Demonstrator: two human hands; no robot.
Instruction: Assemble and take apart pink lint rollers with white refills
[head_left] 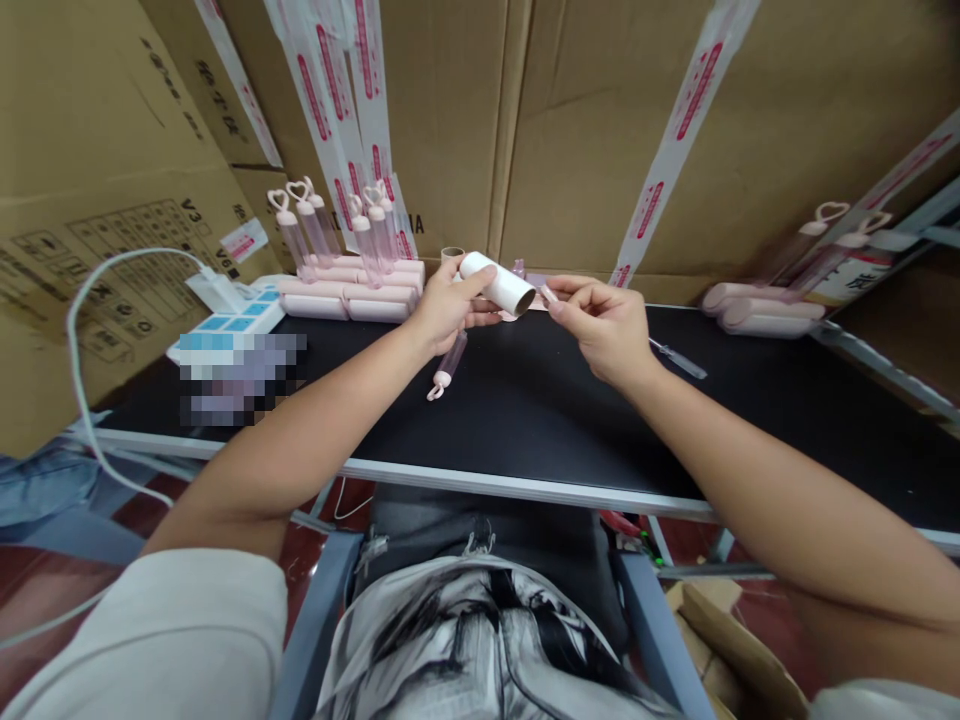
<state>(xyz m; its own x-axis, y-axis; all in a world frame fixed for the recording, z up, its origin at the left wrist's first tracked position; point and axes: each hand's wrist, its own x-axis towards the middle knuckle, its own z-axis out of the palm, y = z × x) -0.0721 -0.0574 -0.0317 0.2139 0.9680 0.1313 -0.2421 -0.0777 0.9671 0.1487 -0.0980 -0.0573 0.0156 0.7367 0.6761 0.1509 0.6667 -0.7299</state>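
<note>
A white cardboard tube (511, 290) is gripped in my left hand (446, 308), its hollow brown end tilted down to the right. Close to that open end, my right hand (611, 325) pinches a small pale piece (549, 295) between thumb and fingers. The piece is apart from the tube, and its kind is too small to make out. Below my left hand sits a clear pinkish tube with a pale pink cap and heart loop (444, 378); its upper end is hidden by the hand. Pink parts (540, 300) lie partly hidden behind both hands.
Pink cylinders (315, 305) with several heart-topped clear tubes (367, 245) stand at left, beside a power strip (247, 320) with a white cable. More pink cylinders (772, 315) are at right. A screwdriver (682, 362) lies on the black table (540, 420). Cardboard boxes (600, 120) wall the back.
</note>
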